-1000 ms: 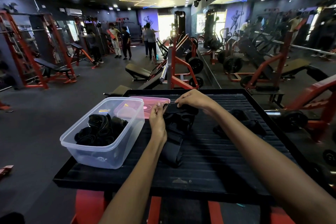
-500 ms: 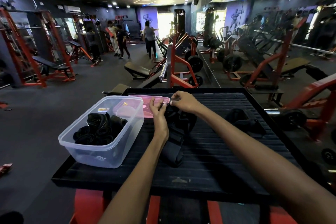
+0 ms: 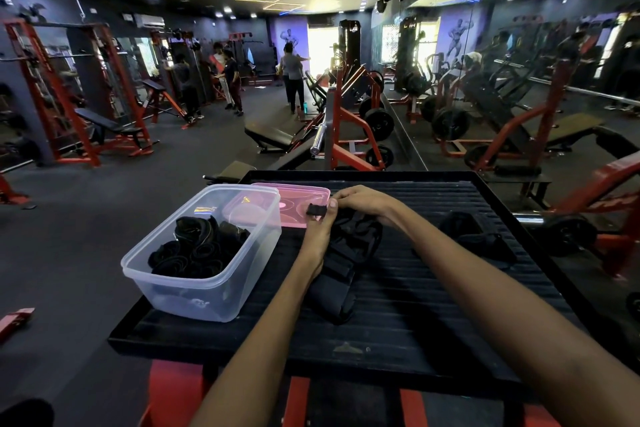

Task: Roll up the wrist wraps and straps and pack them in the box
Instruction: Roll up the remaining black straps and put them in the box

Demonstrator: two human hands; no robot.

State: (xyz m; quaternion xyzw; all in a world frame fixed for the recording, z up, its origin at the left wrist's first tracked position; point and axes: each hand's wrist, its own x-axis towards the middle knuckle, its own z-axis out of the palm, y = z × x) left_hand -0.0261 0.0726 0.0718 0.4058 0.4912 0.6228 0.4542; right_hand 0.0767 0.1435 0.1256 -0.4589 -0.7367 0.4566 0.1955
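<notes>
Several black rolls are seen packed in the clear box (image 3: 204, 253), left of centre. One wrap (image 3: 343, 253) is pinched at its end by left hand (image 3: 320, 229) and right hand (image 3: 363, 199) — rolling judged barely begun. Another strap (image 3: 478, 236) lies unrolled at right; pink lid (image 3: 298, 201) off.

Both forearms run out of the bottom edge, so nothing above the elbows shows. The left hand (image 3: 317, 236) lies over the black wrap (image 3: 341, 274) and hides the part beneath its palm; the right hand (image 3: 360, 199) curls over the wrap's far end, its fingertips tucked from sight. How many rolls (image 3: 199, 250) sit in the box (image 3: 207, 298) cannot be counted, black on black. The dark heap (image 3: 479, 239) farther right on the desk (image 3: 433, 333) is too murky to make out.
</notes>
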